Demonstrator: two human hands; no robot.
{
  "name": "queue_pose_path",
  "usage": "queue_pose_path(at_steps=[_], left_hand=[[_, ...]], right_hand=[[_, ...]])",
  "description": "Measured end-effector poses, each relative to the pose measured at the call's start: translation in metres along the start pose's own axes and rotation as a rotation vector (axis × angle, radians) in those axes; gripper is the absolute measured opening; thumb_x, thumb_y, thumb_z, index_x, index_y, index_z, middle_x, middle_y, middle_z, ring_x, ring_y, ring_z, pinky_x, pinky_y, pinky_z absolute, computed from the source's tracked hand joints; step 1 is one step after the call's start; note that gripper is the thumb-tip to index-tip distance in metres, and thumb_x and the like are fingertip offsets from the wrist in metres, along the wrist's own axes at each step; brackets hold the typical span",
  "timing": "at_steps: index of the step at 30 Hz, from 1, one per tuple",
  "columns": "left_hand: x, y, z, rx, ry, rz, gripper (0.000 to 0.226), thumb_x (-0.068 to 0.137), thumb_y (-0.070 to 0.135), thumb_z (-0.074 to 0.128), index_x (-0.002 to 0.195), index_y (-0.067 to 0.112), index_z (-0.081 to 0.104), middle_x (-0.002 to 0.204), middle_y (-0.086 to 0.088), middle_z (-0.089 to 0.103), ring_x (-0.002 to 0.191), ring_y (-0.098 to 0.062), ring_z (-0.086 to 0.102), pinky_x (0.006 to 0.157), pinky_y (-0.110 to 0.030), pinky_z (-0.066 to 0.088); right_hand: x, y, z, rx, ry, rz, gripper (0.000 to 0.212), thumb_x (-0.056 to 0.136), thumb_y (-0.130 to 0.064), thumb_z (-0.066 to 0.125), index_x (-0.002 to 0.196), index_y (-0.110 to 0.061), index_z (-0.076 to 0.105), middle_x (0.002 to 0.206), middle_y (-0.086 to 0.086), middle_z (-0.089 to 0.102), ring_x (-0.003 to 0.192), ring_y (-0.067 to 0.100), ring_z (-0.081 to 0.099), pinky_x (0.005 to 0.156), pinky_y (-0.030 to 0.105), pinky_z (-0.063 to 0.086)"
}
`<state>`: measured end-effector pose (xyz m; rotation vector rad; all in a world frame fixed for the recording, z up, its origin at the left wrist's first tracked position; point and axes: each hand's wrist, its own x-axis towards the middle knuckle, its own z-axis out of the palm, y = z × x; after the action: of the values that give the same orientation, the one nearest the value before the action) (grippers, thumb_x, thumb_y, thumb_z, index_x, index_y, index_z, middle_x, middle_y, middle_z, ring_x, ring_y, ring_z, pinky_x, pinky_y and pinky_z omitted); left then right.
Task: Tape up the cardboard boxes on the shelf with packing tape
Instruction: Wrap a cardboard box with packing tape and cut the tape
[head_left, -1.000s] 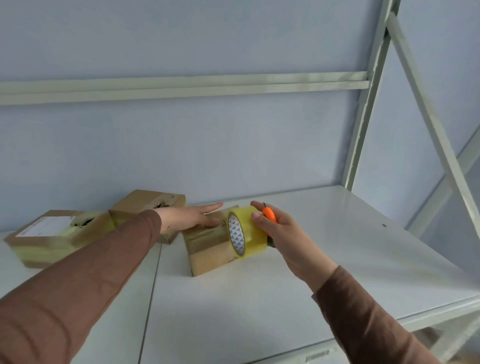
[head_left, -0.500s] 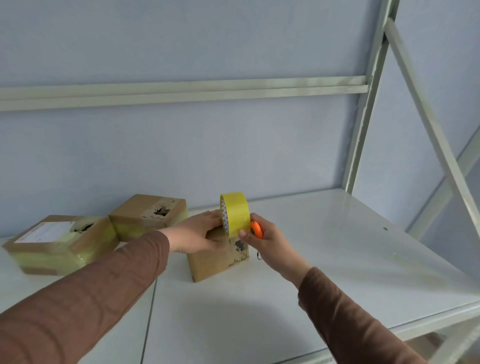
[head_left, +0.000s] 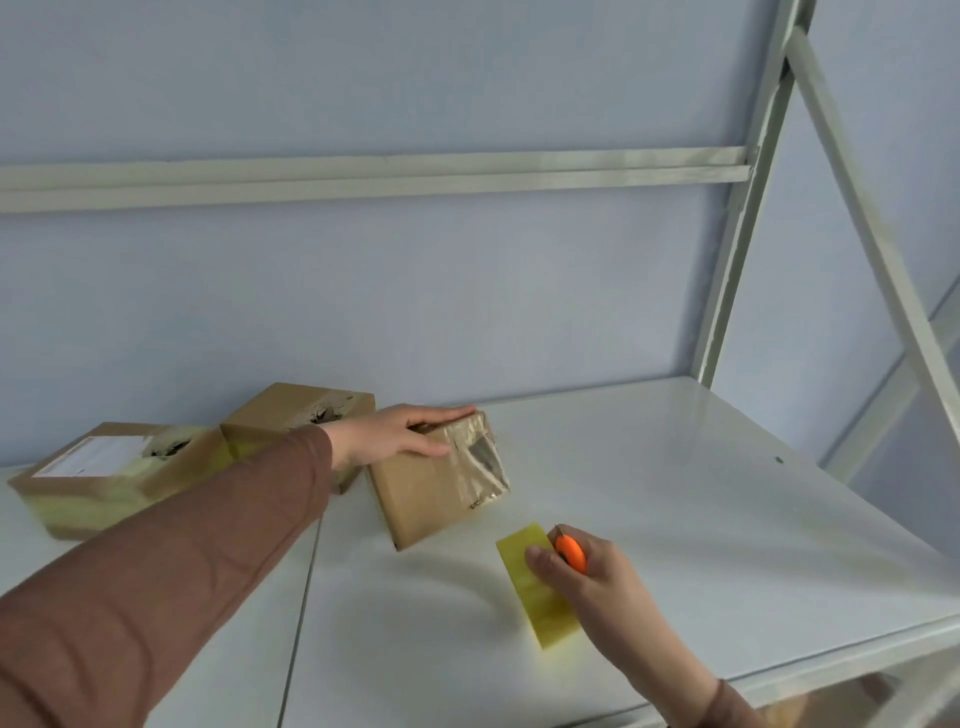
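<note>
Pale blue wall stood behind a white metal shelf (head_left: 675, 519), whose grey-green upright and braces rose at the right.

Three cardboard boxes sat on the shelf. One box (head_left: 436, 493) stood near the middle, turned at an angle, with clear tape (head_left: 480, 462) wrinkled over its right end. A left hand (head_left: 400, 434) lay flat on its top, fingers straight and together, pointing right along the far edge, thumb stretched over the near side of the top. A second box (head_left: 296, 410) sat just behind and left of it, with a torn patch on its top. A third box (head_left: 104, 473), bearing a white label and bands of yellowish tape, lay at the far left, touching the second.

A yellow tape roll (head_left: 537, 590) was in front of the first box and apart from it, seen edge-on so its core was hidden; whether it touched the shelf could not be told. A right hand (head_left: 592, 577) gripped it from the right, thumb pressed on its outer face, fingers curled behind. An orange cutter (head_left: 570, 553) was pinched in the same hand against the roll, a small tip showing at its far end.

Both forearms wore brown sleeves; the left reached in from the lower left, the right was cut off at the bottom edge.
</note>
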<state>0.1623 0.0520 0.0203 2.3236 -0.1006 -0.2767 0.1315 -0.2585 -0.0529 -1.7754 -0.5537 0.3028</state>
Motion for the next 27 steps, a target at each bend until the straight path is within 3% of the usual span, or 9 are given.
queue_pose_path(at_steps=[3, 5, 9, 13, 15, 18, 20, 24, 27], left_hand=[[0.004, 0.003, -0.006, -0.131, -0.064, -0.050, 0.054, 0.100, 0.028, 0.065, 0.141, 0.060, 0.049, 0.143, 0.024, 0.058, 0.124, 0.001, 0.060, 0.107, -0.023, 0.047], [0.006, 0.003, -0.005, -0.088, -0.041, -0.076, 0.056, 0.101, 0.030, 0.065, 0.146, 0.057, 0.045, 0.145, 0.022, 0.057, 0.129, -0.002, 0.057, 0.108, -0.020, 0.044], [-0.002, 0.000, 0.004, 0.343, 0.193, 0.075, 0.058, 0.105, 0.024, 0.058, 0.152, 0.052, 0.038, 0.160, 0.030, 0.029, 0.144, 0.009, 0.028, 0.116, -0.015, 0.019], [-0.003, -0.009, 0.024, 0.777, 0.351, 0.182, 0.055, 0.110, 0.018, 0.041, 0.161, 0.034, 0.029, 0.165, 0.018, 0.028, 0.147, -0.005, 0.028, 0.121, -0.032, 0.028], [-0.003, -0.019, 0.027, 0.815, 0.308, 0.160, 0.060, 0.110, 0.039, 0.036, 0.164, 0.034, 0.011, 0.170, 0.016, 0.015, 0.153, -0.007, 0.018, 0.125, -0.034, 0.021], [-0.002, -0.029, 0.026, 0.783, 0.152, 0.049, 0.093, 0.086, 0.088, 0.029, 0.161, 0.046, -0.008, 0.170, 0.021, -0.007, 0.157, -0.004, -0.001, 0.128, -0.035, 0.007], [0.002, -0.030, 0.025, 0.745, 0.086, -0.025, 0.107, 0.072, 0.099, 0.033, 0.158, 0.052, -0.010, 0.168, 0.024, -0.014, 0.157, -0.008, -0.005, 0.128, -0.036, 0.000], [0.009, -0.030, 0.025, 0.649, 0.031, -0.050, 0.086, 0.088, 0.080, 0.049, 0.152, 0.065, -0.006, 0.167, 0.021, -0.017, 0.151, -0.005, -0.016, 0.118, -0.027, -0.008], [0.007, -0.029, 0.033, 0.627, 0.034, 0.007, 0.068, 0.099, 0.067, 0.046, 0.148, 0.070, -0.001, 0.163, 0.019, -0.019, 0.141, 0.003, -0.027, 0.108, -0.009, -0.022]], right_hand=[[0.002, -0.013, -0.013, 0.117, 0.013, 0.059, 0.054, 0.078, -0.051, 0.070, 0.073, -0.007, 0.041, 0.067, 0.001, 0.037, 0.062, 0.016, 0.034, 0.055, 0.027, 0.024], [0.007, -0.019, -0.016, 0.152, 0.018, 0.061, 0.057, 0.076, -0.052, 0.071, 0.075, -0.002, 0.042, 0.069, 0.003, 0.037, 0.064, 0.017, 0.034, 0.057, 0.029, 0.024], [0.018, -0.029, -0.008, 0.124, 0.016, 0.032, 0.065, 0.076, -0.058, 0.070, 0.079, 0.001, 0.042, 0.071, 0.005, 0.035, 0.065, 0.017, 0.032, 0.053, 0.026, 0.023], [0.028, -0.032, -0.001, 0.137, 0.004, 0.006, 0.064, 0.088, -0.053, 0.072, 0.083, 0.004, 0.044, 0.074, 0.005, 0.034, 0.067, 0.016, 0.031, 0.055, 0.024, 0.023], [0.032, -0.030, 0.001, 0.167, -0.022, 0.015, 0.057, 0.094, -0.046, 0.071, 0.087, 0.006, 0.049, 0.076, 0.005, 0.037, 0.070, 0.016, 0.034, 0.061, 0.029, 0.024], [0.035, -0.026, 0.003, 0.161, -0.046, 0.013, 0.041, 0.095, -0.040, 0.069, 0.090, 0.000, 0.062, 0.073, 0.000, 0.044, 0.069, 0.015, 0.038, 0.056, 0.018, 0.029], [0.036, -0.024, 0.005, 0.146, -0.064, 0.028, 0.029, 0.096, -0.038, 0.069, 0.091, -0.009, 0.070, 0.073, -0.002, 0.050, 0.068, 0.014, 0.043, 0.058, 0.018, 0.032], [0.036, -0.019, 0.007, 0.226, -0.112, 0.090, 0.016, 0.097, -0.032, 0.069, 0.097, -0.016, 0.076, 0.076, -0.005, 0.062, 0.067, 0.009, 0.052, 0.062, 0.020, 0.036], [0.035, -0.015, 0.007, 0.276, -0.149, 0.112, 0.018, 0.098, -0.030, 0.067, 0.098, -0.013, 0.075, 0.077, -0.004, 0.061, 0.069, 0.013, 0.051, 0.064, 0.021, 0.037]])
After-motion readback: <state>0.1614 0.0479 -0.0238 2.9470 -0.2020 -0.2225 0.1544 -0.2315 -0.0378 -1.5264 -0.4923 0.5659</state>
